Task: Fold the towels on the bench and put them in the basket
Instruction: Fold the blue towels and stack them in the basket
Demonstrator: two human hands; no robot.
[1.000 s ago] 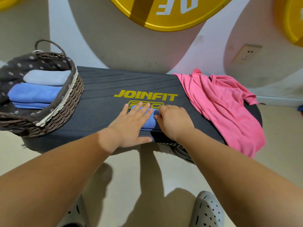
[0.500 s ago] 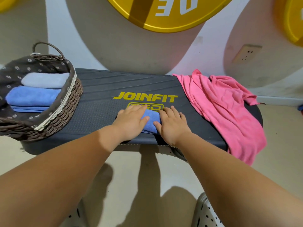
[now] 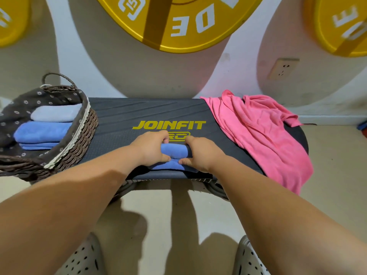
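Folding stage, head view. Near the front edge of the tabletop (image 3: 119,124), just below the yellow lettering, lies a small blue towel (image 3: 174,152), already a thick bundle with a flat layer showing beneath it. The left hand (image 3: 152,148) grips its left end, fingers curled over the top and thumb against the near side. The right hand (image 3: 201,154) grips the right end in the same way. The step in hand appears to be the last fold, or the pick-up, of this towel. The next move calls for keeping both ends pinched so the layers stay together, then lifting and carrying the bundle left to the basket (image 3: 79,141). This wicker basket, with a dark flowered lining (image 3: 17,110), stands on the left end of the tabletop. It holds a pale blue folded towel (image 3: 55,114) behind a stack of deeper blue folded towels (image 3: 41,133). A pink towel (image 3: 258,133) lies crumpled and unfolded over the right end, well apart from the hands, and is judged still to be done
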